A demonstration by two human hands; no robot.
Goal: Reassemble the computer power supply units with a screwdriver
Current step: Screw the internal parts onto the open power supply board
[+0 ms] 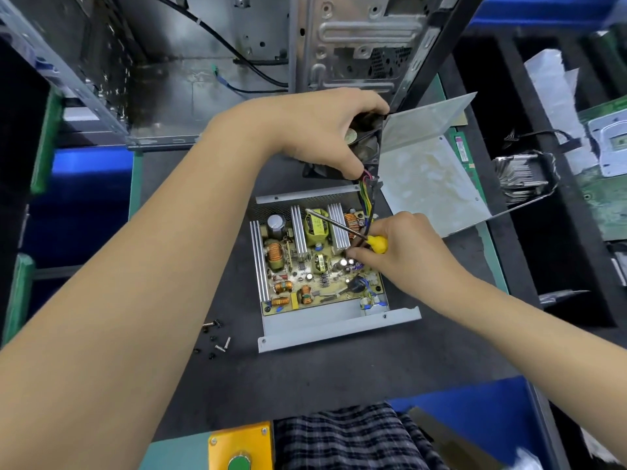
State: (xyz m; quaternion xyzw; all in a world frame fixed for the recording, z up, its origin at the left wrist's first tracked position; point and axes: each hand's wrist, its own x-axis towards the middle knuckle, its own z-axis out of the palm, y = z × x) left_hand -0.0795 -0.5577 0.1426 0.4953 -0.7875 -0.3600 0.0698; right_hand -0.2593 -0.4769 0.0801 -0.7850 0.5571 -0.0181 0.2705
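Lying open in the middle of the dark bench mat (339,378): the power supply base tray (325,329), circuit board (312,262) facing up, packed with heatsinks, coils and capacitors. Gripping the black cooling fan (368,149) just beyond the tray's far right corner: left hand (315,130), fingers curled over its frame. Trailing from the fan down to the board, a short bundle of coloured wires (367,198), so probably allowing little slack. Pinching the yellow-handled screwdriver (349,228) at the tray's right edge: right hand (403,249), fingertips also reaching down among the components, shaft pointing far-left across the board. Propped open to the right, the bent sheet-metal cover (427,171). Waiting loose on the mat, near left of the tray: small screws (217,337).

Likely handling: fan light and rigid, best taken by its outer frame, never the blades; wires soft and easily strained at the solder joints. Cover stiff but thin-edged, probably sharp, better held by flat faces. Board fragile, best left untouched; tray safest lifted by its folded flanges.
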